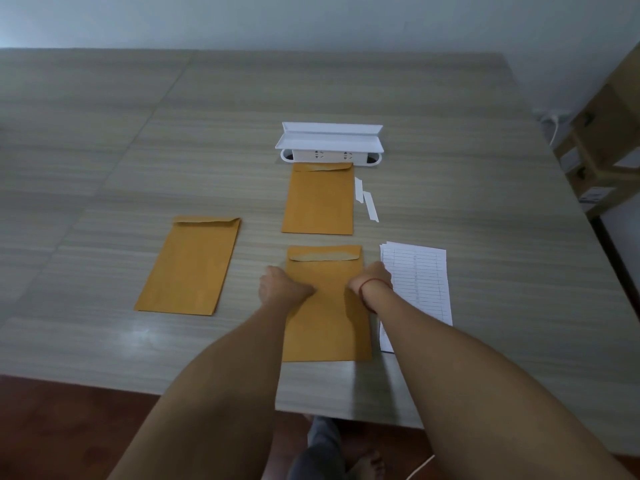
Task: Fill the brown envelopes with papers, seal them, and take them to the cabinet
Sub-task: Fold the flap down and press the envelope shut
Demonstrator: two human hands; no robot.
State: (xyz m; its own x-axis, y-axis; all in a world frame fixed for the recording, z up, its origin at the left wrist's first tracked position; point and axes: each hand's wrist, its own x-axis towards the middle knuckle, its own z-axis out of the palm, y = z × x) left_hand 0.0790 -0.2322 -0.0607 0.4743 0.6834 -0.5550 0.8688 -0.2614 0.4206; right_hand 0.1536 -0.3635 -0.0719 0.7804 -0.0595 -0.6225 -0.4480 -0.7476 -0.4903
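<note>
Everything below is placed off the near envelope (325,317), the one at the front edge of the table (104,150) between the two hands.

Well to its left is another brown envelope (188,266), flap folded over. It might be a small stack, the bottom edge looks thick. No idea whether it's filled.

The left hand (282,289) sits on the near envelope's left edge. Its fingers tuck out of sight under the hand, so I can't tell if it's pinching the edge or just pressing down.

The near envelope's flap is folded down, so I'd guess this is the sealing step. Just beyond it lies a third envelope (318,200) with its flap shut, and past that a white socket box (330,143). Beyond and a bit right are two white strips (370,206) (peeled-off seal backings, I reckon).

The right hand (372,277) is on the right edge. Same story there, fingers hidden, grip can't be called. Just right of the envelope is a pile of lined papers (419,282).

So sealing is roughly partway done, papers remain, and nothing has gone to the cabinet, which isn't in view.
</note>
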